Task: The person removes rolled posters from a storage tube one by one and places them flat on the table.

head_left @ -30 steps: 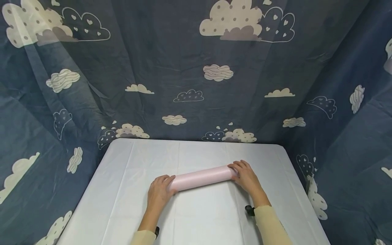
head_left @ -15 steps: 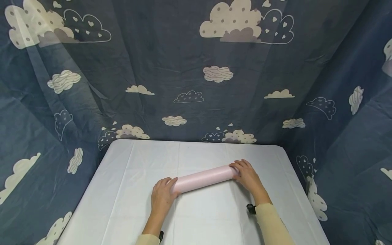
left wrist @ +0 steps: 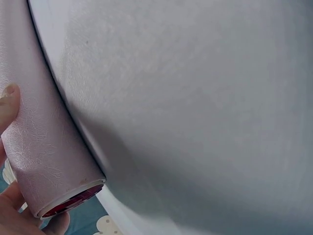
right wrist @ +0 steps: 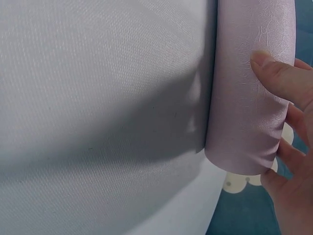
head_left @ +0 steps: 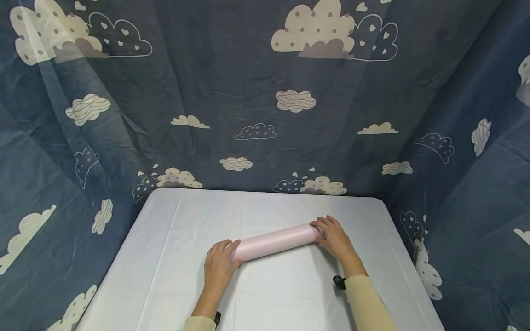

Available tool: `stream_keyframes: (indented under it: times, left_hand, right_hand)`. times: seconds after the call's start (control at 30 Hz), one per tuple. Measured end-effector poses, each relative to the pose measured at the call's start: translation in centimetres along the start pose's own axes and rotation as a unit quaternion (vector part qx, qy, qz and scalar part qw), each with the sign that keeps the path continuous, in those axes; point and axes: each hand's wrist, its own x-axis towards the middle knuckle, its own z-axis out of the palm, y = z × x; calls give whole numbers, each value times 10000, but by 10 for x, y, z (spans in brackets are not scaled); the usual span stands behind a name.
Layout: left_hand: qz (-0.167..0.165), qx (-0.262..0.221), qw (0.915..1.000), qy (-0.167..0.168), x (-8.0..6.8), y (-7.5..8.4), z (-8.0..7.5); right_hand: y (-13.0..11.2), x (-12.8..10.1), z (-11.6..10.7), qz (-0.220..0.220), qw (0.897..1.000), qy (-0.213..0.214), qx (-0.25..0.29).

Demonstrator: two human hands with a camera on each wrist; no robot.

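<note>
A pale pink roll (head_left: 275, 242) with a finely creased, leather-like surface lies across the white table, its right end farther from me. My left hand (head_left: 218, 265) grips the left end. In the left wrist view the thumb is on the side of the roll (left wrist: 46, 122) and fingers reach round its end, where a pale rim and a dark red inside show. At the other end my right hand (head_left: 337, 241) holds on, its thumb pressed to the roll (right wrist: 244, 98) in the right wrist view and its fingers behind. Whatever lies inside the roll is mostly hidden.
The white-covered table (head_left: 281, 294) has a rounded far edge and faint fold lines. Dark blue cloth (head_left: 256, 73) with printed clouds hangs behind it and along both sides. A black band (head_left: 339, 282) sits at the right wrist.
From one second to half a second ago, the roll and my left hand shifted slightly to the right, the right hand barely. Since then both hands have held almost still.
</note>
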Motion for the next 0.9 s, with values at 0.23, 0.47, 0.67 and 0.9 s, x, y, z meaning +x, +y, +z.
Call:
stream_keyframes:
  times: [0.23,0.47,0.67,0.9]
  left_hand:
    - [-25,64,10000,19,1,1,1]
    - [47,152,9998,87,1,-2,2]
    - [63,135,9999,52,1,-2,3]
    - [100,31,9999,127,2,-1,7]
  right_hand:
    - [0,-1,-1,25,9999,5,99]
    - [-11,-3,-8,-69,9981,286,542]
    - [-28,-4,-18,-185,9949,564,810]
    - [-52,-4,-27,-466,9911,844,923]
